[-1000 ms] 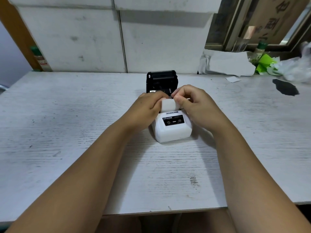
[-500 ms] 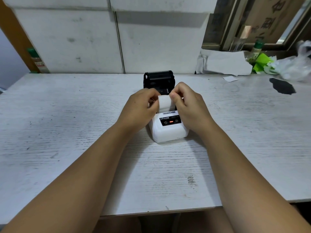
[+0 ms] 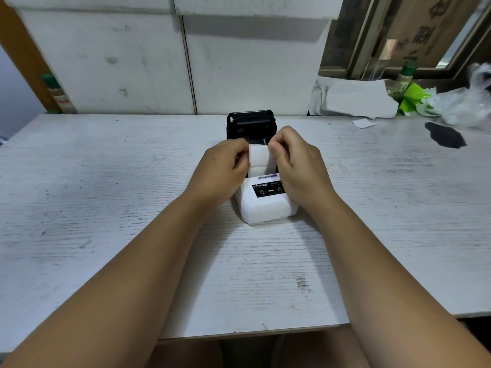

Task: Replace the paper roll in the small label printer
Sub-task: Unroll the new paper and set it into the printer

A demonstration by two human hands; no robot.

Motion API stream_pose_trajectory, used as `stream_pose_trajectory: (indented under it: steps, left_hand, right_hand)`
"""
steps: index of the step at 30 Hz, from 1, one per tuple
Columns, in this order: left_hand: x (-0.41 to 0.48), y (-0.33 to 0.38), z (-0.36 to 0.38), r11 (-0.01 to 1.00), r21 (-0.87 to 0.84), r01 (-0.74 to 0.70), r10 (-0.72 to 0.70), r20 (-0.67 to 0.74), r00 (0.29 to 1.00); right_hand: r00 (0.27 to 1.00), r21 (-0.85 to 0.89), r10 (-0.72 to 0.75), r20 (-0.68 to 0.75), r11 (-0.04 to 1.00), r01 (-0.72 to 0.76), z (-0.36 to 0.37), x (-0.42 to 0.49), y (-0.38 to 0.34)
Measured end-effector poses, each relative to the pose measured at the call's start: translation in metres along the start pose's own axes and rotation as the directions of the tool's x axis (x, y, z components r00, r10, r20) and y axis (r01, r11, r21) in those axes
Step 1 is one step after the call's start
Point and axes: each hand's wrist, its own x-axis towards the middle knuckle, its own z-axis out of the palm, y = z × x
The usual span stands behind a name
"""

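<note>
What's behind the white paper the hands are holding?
Behind the white paper strip stands the printer's open black lid, tilted up. The left hand and right hand pinch the strip's sides. The paper compartment below is hidden, so any roll inside cannot be seen.

Two hands meet at the centre of the frame, the left hand (image 3: 225, 166) and the right hand (image 3: 297, 166), and between them sits one paper roll (image 3: 261, 159) above one white label printer (image 3: 265, 205), whose one black lid (image 3: 249, 126) stands open behind. One bench (image 3: 106, 208) carries them, with one dark patch (image 3: 445, 138) at its right edge and one small paper scrap (image 3: 364, 123) near it. Toward the upper right lie one large torn white sheet (image 3: 358, 98), one bottle with a green cap (image 3: 405, 78), one bright green wrapper (image 3: 413, 98) and one clear plastic bag (image 3: 467, 102), while one more bottle (image 3: 54, 90) stands at the upper left.
</note>
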Motion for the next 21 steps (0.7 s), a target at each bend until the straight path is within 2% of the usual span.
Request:
stream_pose_trajectory:
  steps: [7, 11, 17, 21]
  left_hand:
    - [0.0004, 0.0028, -0.0027, 0.997, -0.057, 0.054, -0.051, 0.05, 0.997]
    - [0.0023, -0.0005, -0.0046, 0.996, -0.066, 0.067, -0.063, 0.061, 0.996]
    - [0.0041, -0.0022, -0.0024, 1.0, 0.015, -0.012, 0.013, -0.049, 0.999]
    - [0.0013, -0.0024, 0.0002, 1.0, 0.004, -0.005, 0.005, -0.124, 0.992]
  right_hand:
    - [1.0, -0.028, 0.022, -0.021, 0.999, -0.022, 0.0008, 0.0007, 0.0008]
    - [1.0, -0.009, -0.013, -0.021, 1.0, 0.013, 0.0028, -0.0002, 0.001]
    - [0.999, 0.051, -0.029, -0.017, 0.998, 0.03, 0.0056, 0.0006, 0.002]
    - [1.0, 0.07, 0.005, 0.002, 0.998, -0.005, 0.0054, 0.0011, 0.0025]
